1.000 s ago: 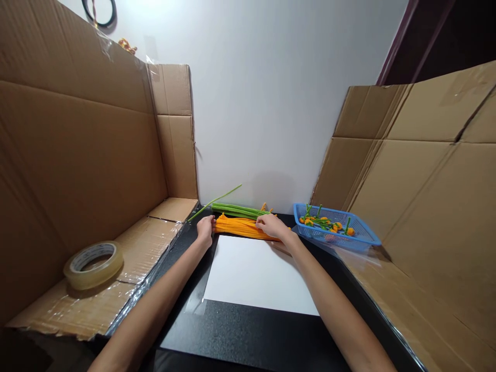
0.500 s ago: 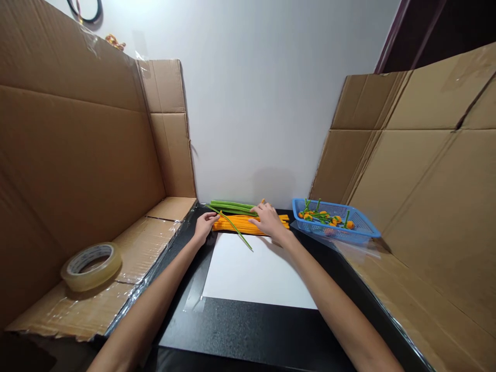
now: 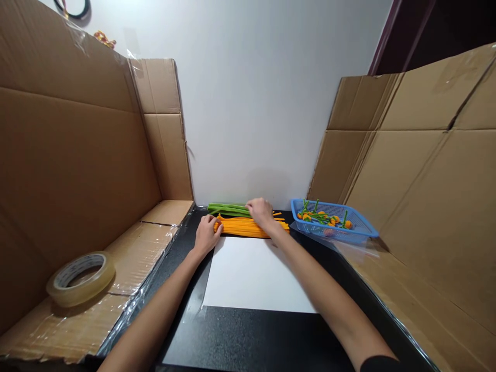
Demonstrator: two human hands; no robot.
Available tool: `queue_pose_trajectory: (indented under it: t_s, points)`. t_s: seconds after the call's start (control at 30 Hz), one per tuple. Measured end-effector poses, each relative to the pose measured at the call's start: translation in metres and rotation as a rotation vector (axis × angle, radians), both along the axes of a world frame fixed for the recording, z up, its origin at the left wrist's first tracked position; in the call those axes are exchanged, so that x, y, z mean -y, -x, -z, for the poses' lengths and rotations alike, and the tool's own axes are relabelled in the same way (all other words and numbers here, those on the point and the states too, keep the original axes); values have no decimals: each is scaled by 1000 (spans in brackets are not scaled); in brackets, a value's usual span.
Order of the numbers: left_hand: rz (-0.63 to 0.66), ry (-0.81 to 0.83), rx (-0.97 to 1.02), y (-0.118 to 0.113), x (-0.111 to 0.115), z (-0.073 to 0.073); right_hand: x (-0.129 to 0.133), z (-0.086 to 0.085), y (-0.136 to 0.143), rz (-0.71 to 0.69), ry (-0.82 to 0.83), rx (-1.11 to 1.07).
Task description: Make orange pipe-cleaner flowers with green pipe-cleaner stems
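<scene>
"At the back of your black table (image 3: 240, 336), what lies under your left hand (image 3: 207, 235)?"

"The left end of a bundle of long, thin orange strands (image 3: 248, 227). Your fingers are bent and partly open over it; I can't tell whether they grip any strand. Resting there probably keeps the ends together."

"And your right hand (image 3: 261, 213)?"

"Its fingers curl nearly closed at the right end of the slim green stems (image 3: 228, 208), wrist crossing above the orange. Whether you pinch a stem, I can't tell."

"Why the two rows?"

"They lie side by side, green nearer the white wall (image 3: 251, 113), likely to keep colours apart. That leaves your white rectangular sheet (image 3: 256, 274) uncovered in front, and the blue mesh plastic basket (image 3: 362, 223) of orange-headed, green-stemmed pieces (image 3: 332, 221) off to your right, seemingly out of your arms' way."
</scene>
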State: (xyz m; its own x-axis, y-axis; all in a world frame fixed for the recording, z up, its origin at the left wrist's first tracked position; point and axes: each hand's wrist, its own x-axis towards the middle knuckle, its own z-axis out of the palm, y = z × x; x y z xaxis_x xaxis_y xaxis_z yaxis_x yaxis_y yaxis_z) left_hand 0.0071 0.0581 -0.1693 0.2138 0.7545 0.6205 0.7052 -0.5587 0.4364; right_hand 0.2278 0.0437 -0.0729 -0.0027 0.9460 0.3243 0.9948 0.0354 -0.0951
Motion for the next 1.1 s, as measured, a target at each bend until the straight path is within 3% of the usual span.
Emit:
queue_pose_trajectory:
  t_s: [0.1, 0.17, 0.27, 0.43, 0.57, 0.77, 0.97, 1.1]
  points:
    - [0, -30, -63, -1, 1, 1, -31, -29, -23, 68, -48, 16]
    - [18, -38, -75, -1, 2, 1, -45, -36, -34, 70, -85, 32]
    - [58, -56, -104, 0, 4, 0, -49, -27, -41, -4, -110, 47]
    - [166, -62, -168, 7, 2, -5, -33, 21, -33, -369, 106, 107]
    - [236, -61, -219, 13, 0, -9, -25, 41, -30, -421, 147, 121]
    - [221, -68, -268, 10, 1, -7, -21, 31, -30, -424, 98, 169]
    - [118, -84, -378, 3, 1, -1, -12, 22, -28, -415, 169, 240]
    - [78, -87, -366, 2, -4, 3, -10, 15, -42, -385, 182, 245]
